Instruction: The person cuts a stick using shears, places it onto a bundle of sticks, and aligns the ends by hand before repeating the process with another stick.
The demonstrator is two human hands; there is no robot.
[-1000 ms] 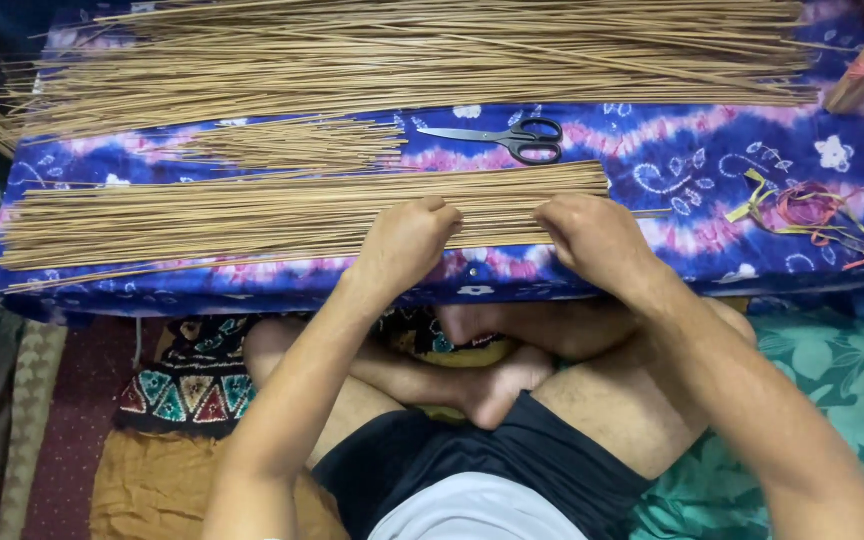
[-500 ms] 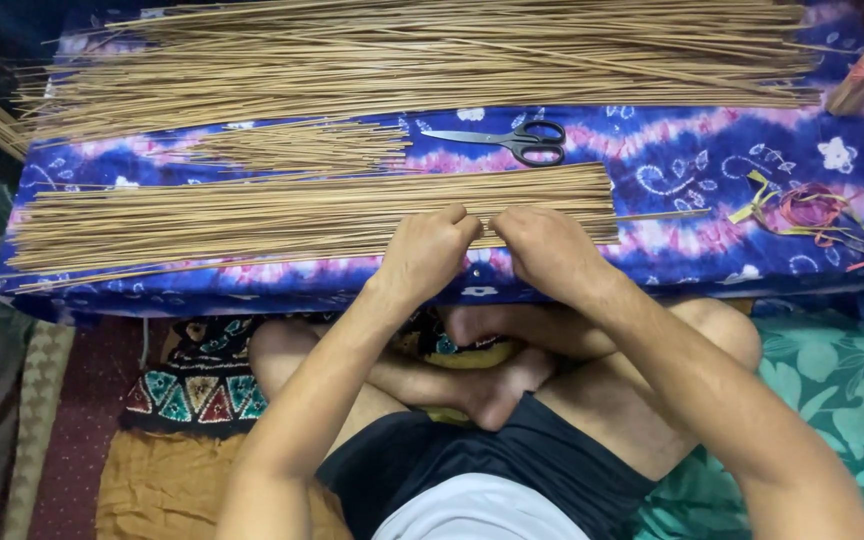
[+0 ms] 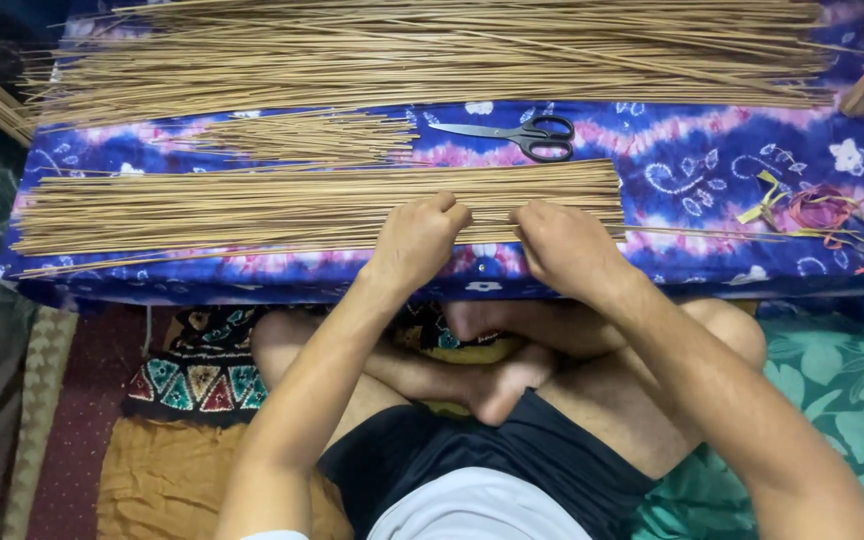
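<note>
A flat layer of thin tan sticks lies lengthwise along the near part of a low table draped in blue and purple tie-dye cloth. My left hand rests curled on the near edge of this layer, fingers pressing on the sticks. My right hand sits just to its right, fingers bent over the same sticks near the layer's right end. Whether either hand pinches single sticks is hidden by the fingers.
Black scissors lie behind the hands. A small stick bunch sits to their left, a large loose pile along the far edge. Coloured string scraps lie at right. My crossed legs are below the table.
My right hand has slid left along the sticks, closing the gap to my left hand. The left hand has curled and shifted slightly right.
</note>
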